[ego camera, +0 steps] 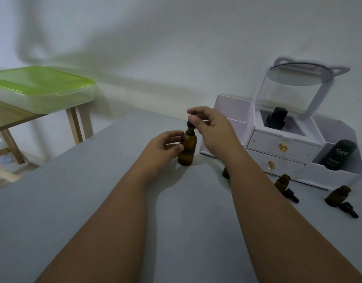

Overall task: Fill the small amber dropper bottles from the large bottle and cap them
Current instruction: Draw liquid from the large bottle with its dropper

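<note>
Left hand [165, 144] is gripping the big bottle [187, 148] mid-body at worktop [94, 201] centre, right hand [208, 125] is pinching its dropper [191, 124] at the neck; glass is probably slick and breakable; small bottles [337, 196] are waiting uncapped at 3 o'clock.

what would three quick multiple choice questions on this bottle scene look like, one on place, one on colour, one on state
1. Where does the large amber bottle stand?
A. on the grey table
B. in a drawer
C. on the green-lidded box

2. What colour is the lid of the storage box at far left?
A. red
B. green
C. black

3. What state is the rightmost small bottle in?
A. capped
B. lying on its side
C. open, its dropper cap lying beside it

Answers:
1 A, its base rests on the table while the left hand steadies it.
2 B, the lid is bright green.
3 C, its neck is bare and the black cap lies on the table.
</note>
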